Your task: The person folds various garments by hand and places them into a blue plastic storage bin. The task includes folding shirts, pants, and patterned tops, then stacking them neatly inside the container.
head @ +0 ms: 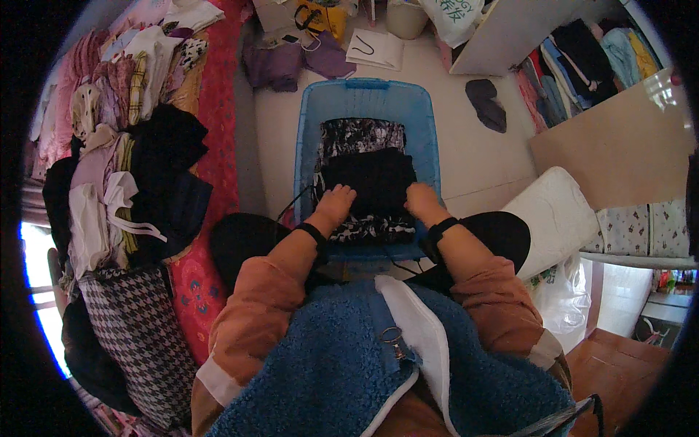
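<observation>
A folded black garment (368, 177) lies on other folded clothes inside a blue plastic storage box (420, 120) between my knees. My left hand (336, 205) has its fingers bent over the garment's left side, the thumb hidden. At the right side, my right hand (425, 203) is closed on the garment's edge, fingertips out of sight. Behind the black garment shows a black-and-white patterned folded cloth (363, 134). Another black-and-white patterned cloth (377, 229) shows at the box's near end.
A bed with a red floral cover (218, 109) stands left, heaped with clothes (104, 164) and a houndstooth item (139, 338). On the floor lie purple cloth bags (273, 63), a white paper bag (375, 50) and a dark cloth (486, 105). A white padded item (554, 221) sits right, below clothes-filled shelving (606, 147).
</observation>
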`<state>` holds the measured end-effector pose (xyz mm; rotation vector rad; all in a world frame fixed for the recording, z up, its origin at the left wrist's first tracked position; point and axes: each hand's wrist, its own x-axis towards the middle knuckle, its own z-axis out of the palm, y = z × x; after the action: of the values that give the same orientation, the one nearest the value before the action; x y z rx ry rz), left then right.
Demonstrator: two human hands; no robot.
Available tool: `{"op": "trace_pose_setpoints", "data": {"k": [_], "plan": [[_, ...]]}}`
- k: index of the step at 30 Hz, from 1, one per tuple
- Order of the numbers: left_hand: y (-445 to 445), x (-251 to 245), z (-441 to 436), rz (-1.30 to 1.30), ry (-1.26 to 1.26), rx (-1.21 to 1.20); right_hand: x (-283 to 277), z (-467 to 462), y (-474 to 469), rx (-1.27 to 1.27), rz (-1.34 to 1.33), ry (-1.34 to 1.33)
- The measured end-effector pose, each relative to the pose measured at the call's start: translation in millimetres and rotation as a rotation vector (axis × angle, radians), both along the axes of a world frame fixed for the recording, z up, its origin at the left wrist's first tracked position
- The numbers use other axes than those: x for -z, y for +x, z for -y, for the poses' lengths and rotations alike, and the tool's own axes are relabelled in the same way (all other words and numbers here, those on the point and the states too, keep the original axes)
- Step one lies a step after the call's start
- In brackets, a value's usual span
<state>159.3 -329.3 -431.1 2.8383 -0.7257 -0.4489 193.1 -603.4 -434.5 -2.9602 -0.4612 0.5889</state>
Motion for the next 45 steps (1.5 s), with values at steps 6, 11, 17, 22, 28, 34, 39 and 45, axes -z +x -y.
{"op": "trace_pose_setpoints", "data": {"k": [6, 11, 17, 22, 28, 34, 39, 45], "plan": [[1.3, -5.2, 0.7, -0.217, 0.097, -0.044, 0.7, -17.1, -10.1, 0.053, 0.026, -0.078], [-7.2, -4.6, 6.2, -0.188, 0.033, -0.182, -10.0, -44.7, -18.5, -0.264, 0.108, 0.155], [-10.7, 14.1, 12.7, -0.347, -0.048, -0.640, 21.4, -68.8, -11.1, -0.152, -0.168, 0.097], [-4.4, 24.0, 4.0, -0.463, -0.118, -0.683, 38.9, -61.5, -3.9, -0.156, -0.127, 0.073], [-18.8, 34.0, 16.5, -0.284, 0.002, -0.403, 54.3, -56.5, 23.5, -0.034, -0.199, 0.293], [-20.0, 26.4, 19.5, -0.271, -0.035, -0.232, 73.5, -25.1, 57.5, 0.605, -0.414, 0.702], [-14.3, 34.6, 36.0, -0.277, 0.131, -0.155, 75.4, -24.9, 54.7, 0.645, -0.496, 0.856], [-10.9, 55.1, 40.0, -0.298, 0.143, -0.006, 56.6, -72.7, 15.6, -0.140, -0.170, -0.058]]}}
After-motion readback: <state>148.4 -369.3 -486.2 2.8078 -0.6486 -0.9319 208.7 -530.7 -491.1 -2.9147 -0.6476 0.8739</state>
